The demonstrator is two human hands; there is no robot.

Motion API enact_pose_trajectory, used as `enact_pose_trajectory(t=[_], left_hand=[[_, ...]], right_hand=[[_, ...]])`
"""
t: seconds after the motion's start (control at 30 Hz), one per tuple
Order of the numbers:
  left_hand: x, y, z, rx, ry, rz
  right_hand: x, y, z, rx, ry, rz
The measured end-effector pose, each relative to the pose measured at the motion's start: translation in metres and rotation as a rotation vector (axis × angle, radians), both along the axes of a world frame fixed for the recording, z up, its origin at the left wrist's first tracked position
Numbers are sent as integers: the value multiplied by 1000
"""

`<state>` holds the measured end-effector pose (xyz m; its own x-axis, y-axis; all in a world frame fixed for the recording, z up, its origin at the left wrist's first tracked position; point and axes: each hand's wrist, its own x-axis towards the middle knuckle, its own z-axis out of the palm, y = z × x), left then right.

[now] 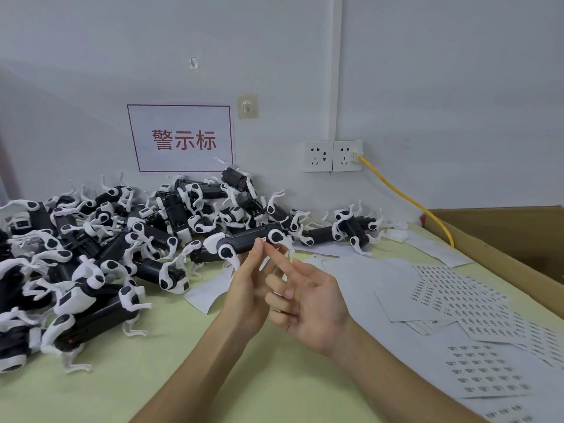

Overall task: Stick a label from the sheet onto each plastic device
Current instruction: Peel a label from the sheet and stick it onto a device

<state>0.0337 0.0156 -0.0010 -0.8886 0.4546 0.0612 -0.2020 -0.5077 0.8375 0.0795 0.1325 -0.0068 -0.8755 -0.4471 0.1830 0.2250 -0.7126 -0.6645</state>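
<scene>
Black-and-white plastic device: held up off the table, just above my hands and in front of the heap. Long axis runs left-right, right end slightly higher.
Small white label: on the black body near its right end, right at my fingertips. Can't tell if it's fully stuck down.
Left hand: grips the device from below, thumb on the body just left of the label.
Right hand: holds nothing I can see. Index finger straight with its tip at the label's edge, other fingers loosely curled. It's the nearer hand for the press.
Next move (my call): rub the label flat with the right index along the long axis while the left braces.
White label sheets: lying on the table to my right, well apart from the device.
Heap of like devices: left and behind, close under the held one. White legs stick out, so there's a snag risk.
Room: bare pale green tabletop near me; brown cardboard box bounds the far right.
</scene>
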Motion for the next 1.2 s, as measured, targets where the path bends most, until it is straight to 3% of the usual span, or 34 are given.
enact_pose_trajectory(t=[0.73,1.2], left_hand=[[-4,-1,-1,42,-34,31],[-2,7,-1,3,-124,541]], right_hand=[[0,-2,-2,-7,-38,-11],[0,-5,-2,22,-50,3]])
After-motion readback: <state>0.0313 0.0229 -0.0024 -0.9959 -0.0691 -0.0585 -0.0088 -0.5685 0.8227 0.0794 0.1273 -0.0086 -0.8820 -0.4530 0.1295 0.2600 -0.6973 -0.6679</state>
